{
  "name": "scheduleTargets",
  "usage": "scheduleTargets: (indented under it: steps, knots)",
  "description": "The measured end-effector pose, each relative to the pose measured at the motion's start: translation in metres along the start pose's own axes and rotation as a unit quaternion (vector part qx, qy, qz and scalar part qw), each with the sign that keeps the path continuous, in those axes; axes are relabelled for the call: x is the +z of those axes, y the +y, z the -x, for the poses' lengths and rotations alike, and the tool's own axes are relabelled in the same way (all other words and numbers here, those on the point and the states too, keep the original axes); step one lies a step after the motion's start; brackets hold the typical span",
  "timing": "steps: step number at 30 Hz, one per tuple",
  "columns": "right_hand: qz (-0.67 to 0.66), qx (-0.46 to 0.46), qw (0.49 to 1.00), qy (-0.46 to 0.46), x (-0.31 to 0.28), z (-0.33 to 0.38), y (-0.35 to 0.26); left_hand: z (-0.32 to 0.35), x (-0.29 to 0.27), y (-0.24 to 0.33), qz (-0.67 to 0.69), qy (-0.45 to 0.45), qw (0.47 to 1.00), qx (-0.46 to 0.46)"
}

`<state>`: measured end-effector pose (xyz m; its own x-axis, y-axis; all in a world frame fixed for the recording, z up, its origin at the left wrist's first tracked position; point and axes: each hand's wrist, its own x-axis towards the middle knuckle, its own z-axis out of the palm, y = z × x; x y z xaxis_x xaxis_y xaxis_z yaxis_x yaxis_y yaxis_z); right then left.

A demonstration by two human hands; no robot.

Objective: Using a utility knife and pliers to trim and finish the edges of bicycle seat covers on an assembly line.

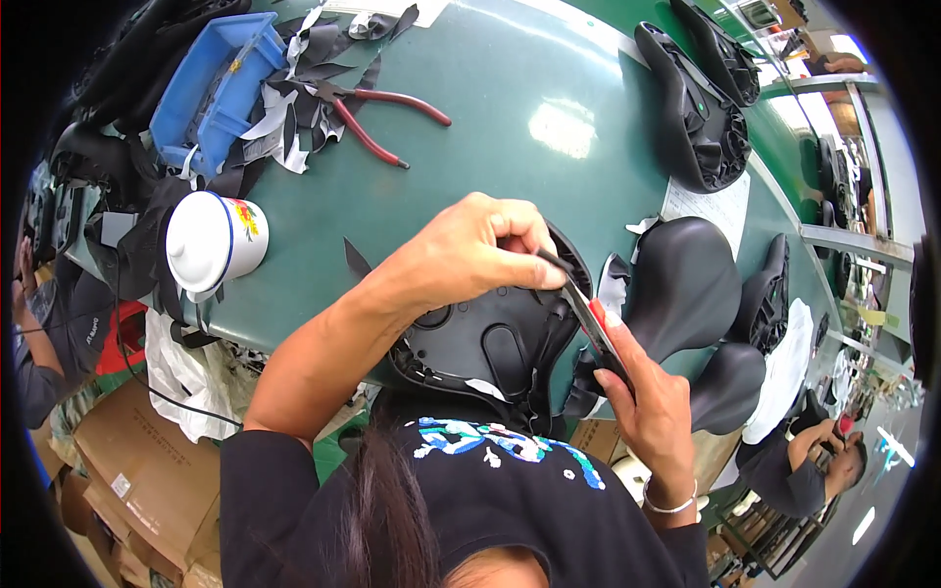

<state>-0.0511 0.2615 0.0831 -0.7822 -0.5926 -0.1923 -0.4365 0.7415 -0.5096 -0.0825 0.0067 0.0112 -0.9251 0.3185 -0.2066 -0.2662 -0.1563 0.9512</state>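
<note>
My left hand (470,250) arches over the saddle (490,343), wrist bent, knuckles up, fingers curled down onto its far edge, where thumb and fingertips pinch a strip of the black cover. The forearm runs bare from my black sleeve at the lower left up across the saddle. My right hand (642,397) comes up from the lower right, a thin metal bangle at the wrist, fingers closed around a cutter (593,323) with a red grip; its slim grey blade points up toward the pinched edge, just beside my left fingertips.

The saddle lies underside up at the near edge of the green table (470,127), against my chest. Its shell is hard matte black plastic with moulded round hollows and ribs, and soft black cover material folds over the rim.

Just right of it lie more saddles (686,284), top side up, smooth and rounded with a dull sheen. Two others (701,108) lie further off, undersides showing. At the far left, pliers (377,118) with red handles lie open among black and white offcuts, beside a blue plastic bin (216,83). A white enamel mug (211,240) with a lid and blue rim lies on its side near the left edge. Cardboard boxes (137,470) stand on the floor below.
</note>
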Motion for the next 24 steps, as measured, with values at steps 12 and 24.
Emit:
scheduleTargets:
  steps: [12,24]
  knots:
    - [-0.307,0.228,0.924,0.024,0.047,0.057,-0.006,0.015,-0.059,-0.025,0.475,0.127,0.831,0.262]
    - [-0.438,0.049,0.825,0.353,-0.068,-0.105,0.088,-0.016,-0.082,0.018,0.042,0.441,0.890,0.109]
